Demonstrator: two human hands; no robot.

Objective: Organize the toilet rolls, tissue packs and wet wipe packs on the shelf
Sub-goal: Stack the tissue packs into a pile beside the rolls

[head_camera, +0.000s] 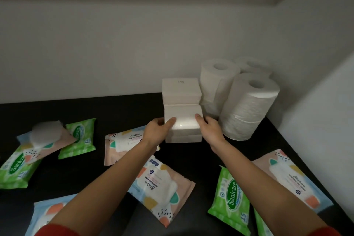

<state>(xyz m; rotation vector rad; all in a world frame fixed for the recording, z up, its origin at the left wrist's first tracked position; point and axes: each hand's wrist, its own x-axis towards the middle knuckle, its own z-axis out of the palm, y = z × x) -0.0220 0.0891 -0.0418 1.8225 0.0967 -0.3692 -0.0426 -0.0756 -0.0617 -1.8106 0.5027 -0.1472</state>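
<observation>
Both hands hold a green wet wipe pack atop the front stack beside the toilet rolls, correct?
No. Head view: the left hand and right hand hold a white tissue pack there, beside the toilet rolls.

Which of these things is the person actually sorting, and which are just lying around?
Part of the job:
- tissue packs, held by left hand and right hand
- toilet rolls
- green wet wipe packs
- pastel wet wipe packs

Just there:
- black shelf
- wall
- blurred white lump on the left, too unclear to name
</observation>
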